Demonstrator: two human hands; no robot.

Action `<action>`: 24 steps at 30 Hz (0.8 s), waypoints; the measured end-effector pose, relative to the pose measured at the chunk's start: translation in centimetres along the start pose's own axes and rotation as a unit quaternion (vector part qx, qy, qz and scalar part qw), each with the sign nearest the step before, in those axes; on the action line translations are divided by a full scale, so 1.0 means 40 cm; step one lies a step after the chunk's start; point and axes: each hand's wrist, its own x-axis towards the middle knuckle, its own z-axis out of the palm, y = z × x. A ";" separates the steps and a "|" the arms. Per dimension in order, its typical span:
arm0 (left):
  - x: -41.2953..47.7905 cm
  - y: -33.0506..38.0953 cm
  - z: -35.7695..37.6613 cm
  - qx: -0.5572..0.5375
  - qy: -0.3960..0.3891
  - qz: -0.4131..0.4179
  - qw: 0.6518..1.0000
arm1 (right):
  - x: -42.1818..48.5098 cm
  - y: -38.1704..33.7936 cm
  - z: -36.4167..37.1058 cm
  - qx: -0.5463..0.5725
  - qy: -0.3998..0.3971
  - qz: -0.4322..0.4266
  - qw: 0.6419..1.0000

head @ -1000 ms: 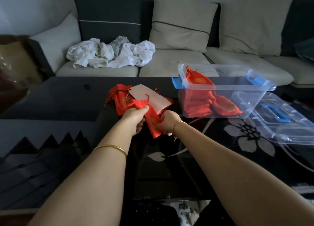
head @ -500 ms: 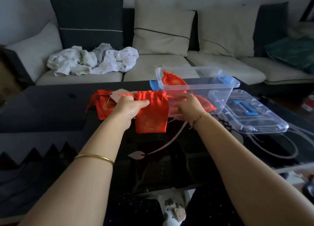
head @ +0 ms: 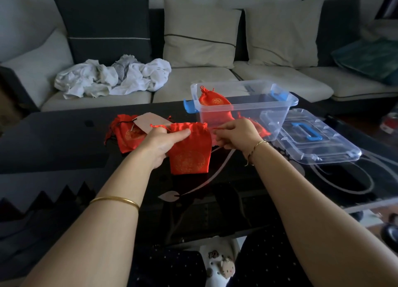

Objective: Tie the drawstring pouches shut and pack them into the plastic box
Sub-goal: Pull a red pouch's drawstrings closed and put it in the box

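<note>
A red drawstring pouch (head: 190,152) with a gold print hangs upright over the dark glass table (head: 64,140). My left hand (head: 163,141) grips its top left edge, thumb across the gathered mouth. My right hand (head: 238,134) pinches the red cord at the pouch's right side. Behind my right hand stands a clear plastic box (head: 247,108) with blue latches; tied red pouches (head: 212,102) lie inside it. A pile of red pouches (head: 126,133) with a pale card (head: 148,123) on top lies left of my left hand.
The box's clear lid (head: 312,138) with a blue handle lies flat on the table to the right. Beyond the table is a sofa with cushions and crumpled white cloth (head: 112,77). A foot in a clog shows below the table edge.
The pouch, bunched between both hands a second ago, now hangs spread out flat. My right hand has moved from the pouch body to the cord on its right side.
</note>
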 end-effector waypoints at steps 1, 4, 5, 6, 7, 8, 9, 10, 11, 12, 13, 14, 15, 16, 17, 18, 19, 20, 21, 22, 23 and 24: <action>0.001 0.003 -0.001 -0.010 0.001 0.001 1.000 | 0.000 0.000 -0.001 -0.005 0.003 -0.008 1.000; 0.005 0.010 -0.009 -0.033 0.037 -0.019 0.999 | -0.001 -0.001 -0.004 -0.016 0.005 -0.015 1.000; 0.006 0.011 -0.011 -0.035 0.046 -0.027 0.998 | -0.002 -0.002 -0.006 -0.015 -0.001 -0.009 1.000; 0.007 0.010 -0.014 -0.033 0.052 -0.029 0.998 | -0.003 -0.002 -0.009 -0.008 -0.014 0.002 1.000; 0.007 0.010 -0.016 -0.031 0.059 -0.029 0.997 | -0.004 -0.003 -0.012 0.004 -0.033 0.015 0.999; 0.007 0.009 -0.019 -0.023 0.071 -0.029 0.997 | -0.005 -0.004 -0.015 0.019 -0.053 0.029 0.998; 0.009 0.008 -0.021 -0.006 0.087 -0.026 0.996 | -0.007 -0.005 -0.018 0.032 -0.071 0.041 0.996; 0.012 0.006 -0.024 0.018 0.106 -0.018 0.994 | -0.009 -0.007 -0.021 0.041 -0.084 0.051 0.994; 0.013 0.005 -0.026 0.043 0.127 -0.003 0.991 | -0.011 -0.009 -0.022 0.049 -0.093 0.058 0.993; 0.013 0.003 -0.029 0.067 0.145 0.019 0.987 | -0.012 -0.011 -0.023 0.058 -0.097 0.065 0.991; 0.012 0.000 -0.032 0.094 0.157 0.046 0.982 | -0.014 -0.013 -0.024 0.068 -0.097 0.072 0.990; 0.012 -0.002 -0.036 0.126 0.163 0.072 0.976 | -0.014 -0.014 -0.024 0.077 -0.093 0.079 0.990; 0.013 -0.006 -0.040 0.156 0.165 0.091 0.970 | -0.013 -0.015 -0.024 0.084 -0.086 0.087 0.989; 0.014 -0.009 -0.045 0.177 0.167 0.100 0.965 | -0.013 -0.016 -0.025 0.089 -0.077 0.094 0.989; 0.015 -0.009 -0.048 0.185 0.169 0.101 0.963 | -0.011 -0.015 -0.025 0.094 -0.067 0.099 0.988; 0.016 -0.008 -0.052 0.184 0.170 0.094 0.963 | -0.009 -0.014 -0.024 0.100 -0.056 0.105 0.988; 0.019 -0.008 -0.053 0.181 0.171 0.086 0.965 | -0.007 -0.012 -0.025 0.108 -0.044 0.111 0.987; 0.019 -0.006 -0.052 0.177 0.170 0.076 0.966 | -0.005 -0.010 -0.025 0.117 -0.032 0.117 0.986; 0.018 -0.005 -0.051 0.172 0.172 0.069 0.968 | -0.003 -0.008 -0.025 0.127 -0.022 0.122 0.984; 0.018 -0.004 -0.050 0.167 0.176 0.066 0.968 | -0.001 -0.006 -0.025 0.137 -0.013 0.126 0.983; 0.018 -0.004 -0.049 0.160 0.181 0.064 0.968 | 0.001 -0.003 -0.023 0.144 -0.005 0.128 0.981; 0.017 -0.004 -0.048 0.152 0.186 0.059 0.969 | 0.004 0.000 -0.022 0.147 0.001 0.129 0.981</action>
